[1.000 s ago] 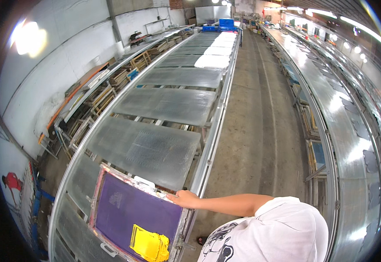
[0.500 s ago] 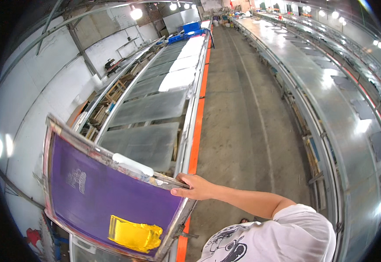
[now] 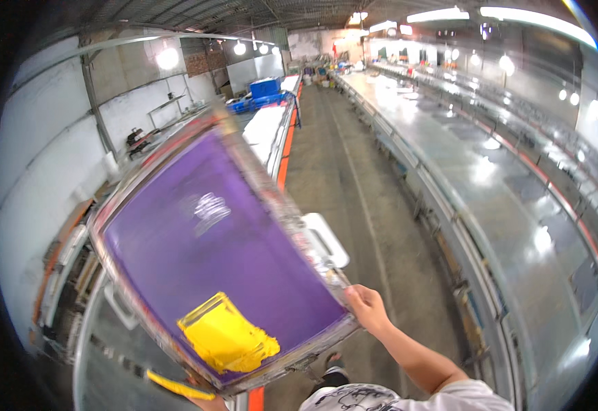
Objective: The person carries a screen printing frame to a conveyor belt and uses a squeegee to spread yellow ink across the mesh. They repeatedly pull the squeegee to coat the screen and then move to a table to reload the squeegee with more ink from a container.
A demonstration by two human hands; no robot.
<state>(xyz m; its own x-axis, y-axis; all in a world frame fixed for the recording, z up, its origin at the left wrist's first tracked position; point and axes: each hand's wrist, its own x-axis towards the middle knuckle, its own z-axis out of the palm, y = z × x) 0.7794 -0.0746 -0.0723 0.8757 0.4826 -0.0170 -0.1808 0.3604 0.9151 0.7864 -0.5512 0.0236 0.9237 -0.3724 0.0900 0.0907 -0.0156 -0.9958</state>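
The right hand (image 3: 369, 308) is holding a purple screen frame (image 3: 227, 253) by its near right corner, partly above the left counter (image 3: 107, 377), probably balancing its yellow ink (image 3: 227, 333), while the left hand (image 3: 210, 404) is showing too little to tell its grip.

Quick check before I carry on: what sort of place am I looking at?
Probably a screen-printing workshop: the purple framed screen carries a pale design and a patch of yellow paste, likely ink, and long metal tables run down the room.
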